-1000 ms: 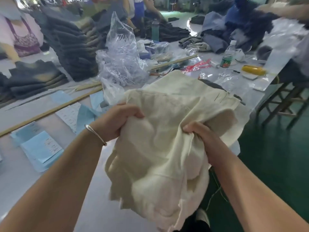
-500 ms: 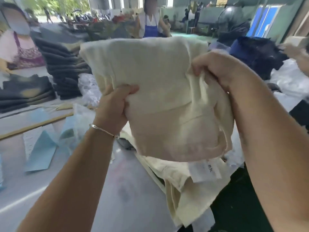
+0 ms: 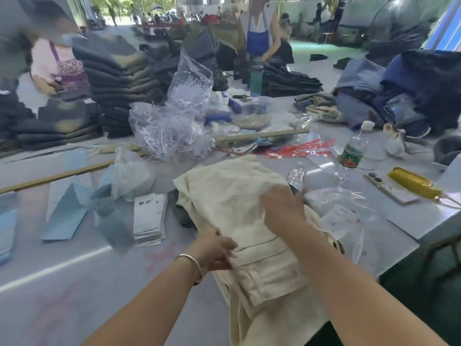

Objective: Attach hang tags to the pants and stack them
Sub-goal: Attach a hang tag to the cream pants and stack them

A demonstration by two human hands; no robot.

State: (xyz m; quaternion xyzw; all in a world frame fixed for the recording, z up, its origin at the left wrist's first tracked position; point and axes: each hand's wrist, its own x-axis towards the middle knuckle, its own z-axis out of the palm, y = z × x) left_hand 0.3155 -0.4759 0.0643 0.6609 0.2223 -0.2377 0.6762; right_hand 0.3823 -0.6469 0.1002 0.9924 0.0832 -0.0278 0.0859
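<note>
Folded cream pants lie on top of a small cream stack at the table's near right. My left hand pinches the left edge of the top pair near its waistband seam. My right hand rests flat on the right side of the pair, fingers spread. A stack of white hang tags with handwriting on the top one lies on the table to the left of the pants. A white tag in clear plastic lies to the right.
Blue paper sheets and a wooden stick lie at left. Crumpled clear bags sit behind the pants. Water bottles, a yellow tool and dark folded jeans piles surround the workspace. Other people work at the far side.
The cream pants, held up in the air half a second ago, now lie on the stack. My right hand has let go and rests flat on them; my left hand still pinches the edge.
</note>
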